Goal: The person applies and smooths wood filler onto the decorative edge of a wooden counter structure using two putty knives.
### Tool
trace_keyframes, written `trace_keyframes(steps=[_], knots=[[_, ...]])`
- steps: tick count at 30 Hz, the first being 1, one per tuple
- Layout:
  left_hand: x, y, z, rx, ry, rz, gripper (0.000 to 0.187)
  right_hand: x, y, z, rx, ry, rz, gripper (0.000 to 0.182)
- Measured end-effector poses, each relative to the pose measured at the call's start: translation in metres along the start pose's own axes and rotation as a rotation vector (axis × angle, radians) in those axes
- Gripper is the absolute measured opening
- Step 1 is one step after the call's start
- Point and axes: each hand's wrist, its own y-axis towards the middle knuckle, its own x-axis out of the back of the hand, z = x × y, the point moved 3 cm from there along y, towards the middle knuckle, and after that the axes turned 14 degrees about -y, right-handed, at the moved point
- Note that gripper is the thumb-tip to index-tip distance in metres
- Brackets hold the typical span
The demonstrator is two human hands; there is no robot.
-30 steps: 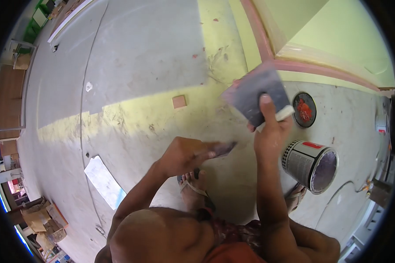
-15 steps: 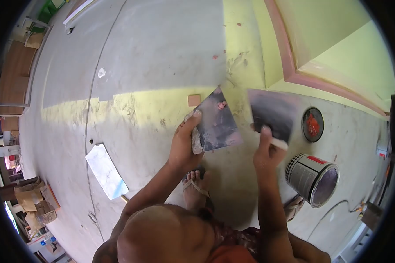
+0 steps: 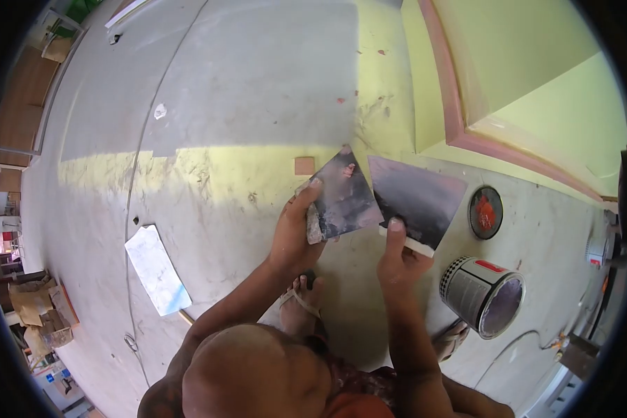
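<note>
My left hand (image 3: 290, 228) is closed around the crusted back edge of a flat putty spreader (image 3: 343, 209), its dark blade smeared with grey-pink filler and a small pink dab near the top. In my right hand (image 3: 401, 265) is a second putty spreader (image 3: 421, 198) with a dark, shiny blade and a pale grip strip, my thumb pressed on its face. The two blades lean toward each other, their edges nearly meeting. Both are held up over the floor in front of my feet.
To the right, an open tin (image 3: 475, 292) lies tilted near my foot, and a round dark lid (image 3: 485, 212) holds red paste. A small brown square (image 3: 304, 166), a white marbled board (image 3: 157, 270) and a long cable (image 3: 134, 188) are on the floor. A yellow-green wall (image 3: 515, 76) rises at upper right.
My right hand has moved left with its spreader, bringing the blade close to the left one. That spreader was blurred by motion before and is sharper now. The left hand stays nearly in place.
</note>
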Motion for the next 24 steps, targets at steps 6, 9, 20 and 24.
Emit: trace_keyframes(steps=[6, 9, 20, 24], knots=[[-0.018, -0.009, -0.010, -0.059, 0.198, -0.005, 0.025, -0.002, 0.012, -0.011, -0.063, -0.090, 0.379, 0.027], [-0.012, -0.010, -0.014, -0.025, 0.102, 0.056, 0.022, 0.003, 0.003, 0.008, 0.018, -0.064, 0.094, 0.027], [-0.019, -0.015, -0.010, -0.079, 0.154, 0.003, 0.030, 0.004, 0.004, 0.009, 0.149, -0.126, 0.213, 0.042], [-0.018, -0.014, -0.007, -0.007, 0.175, -0.053, 0.031, -0.016, 0.010, 0.008, 0.598, -0.422, 0.177, 0.055]])
